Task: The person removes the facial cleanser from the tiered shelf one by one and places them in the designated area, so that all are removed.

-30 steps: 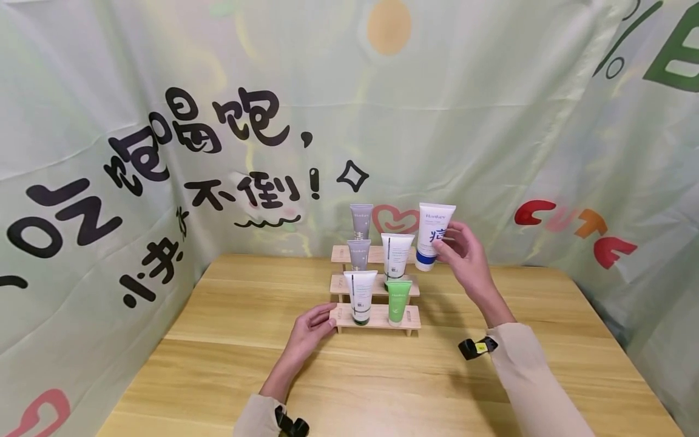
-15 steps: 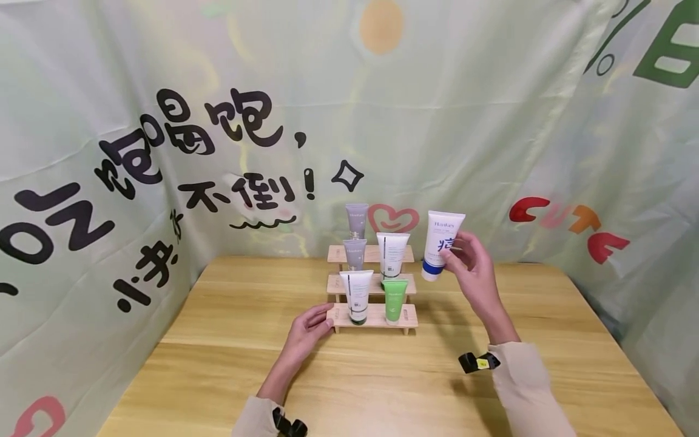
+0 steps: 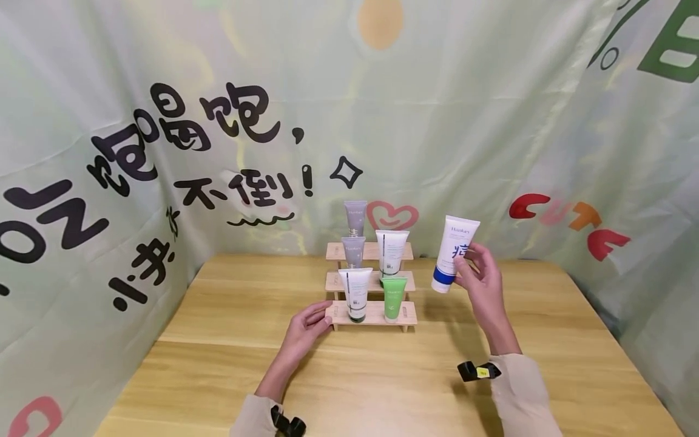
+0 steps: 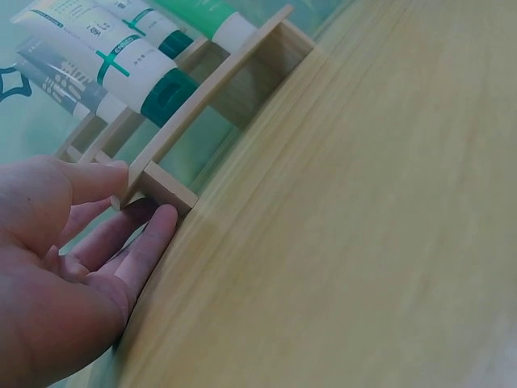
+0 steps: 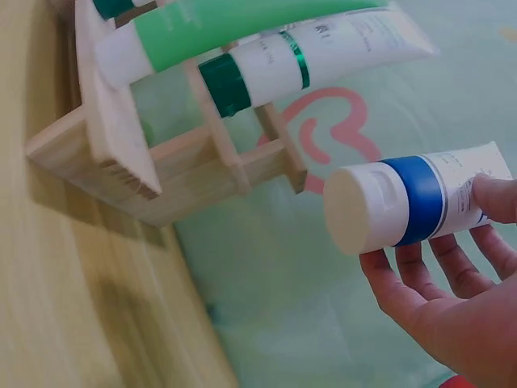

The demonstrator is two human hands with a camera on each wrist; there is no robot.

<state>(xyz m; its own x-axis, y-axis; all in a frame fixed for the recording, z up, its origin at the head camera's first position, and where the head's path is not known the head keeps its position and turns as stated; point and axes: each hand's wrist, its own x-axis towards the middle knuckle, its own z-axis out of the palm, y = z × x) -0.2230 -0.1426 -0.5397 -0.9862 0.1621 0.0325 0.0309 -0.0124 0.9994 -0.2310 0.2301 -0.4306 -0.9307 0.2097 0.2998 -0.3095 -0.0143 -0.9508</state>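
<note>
My right hand (image 3: 483,285) holds a white squeeze tube with a blue band (image 3: 454,252) in the air, right of the wooden tiered stand (image 3: 374,313). Thumb and fingers lie on opposite sides of the tube, cap down and slightly tilted. My left hand (image 3: 303,331) grips the left end of the stand's lowest step, thumb at the board and fingers by its leg (image 4: 168,187). That step bears a white tube (image 3: 357,291) and a green tube (image 3: 393,297). On the middle step stand a grey tube (image 3: 354,252) and a white tube (image 3: 391,250). Another grey tube (image 3: 355,216) stands on the top step.
The stand rests on a wood-grain table (image 3: 382,376). A printed cloth curtain (image 3: 453,121) hangs behind and along both sides of it. Black wrist cameras (image 3: 475,371) sit by the sleeves.
My right hand has carried the blue-banded tube right and down, away from the stand's top step, tilting it a little. The left hand stays at the stand. The head view has shifted slightly.
</note>
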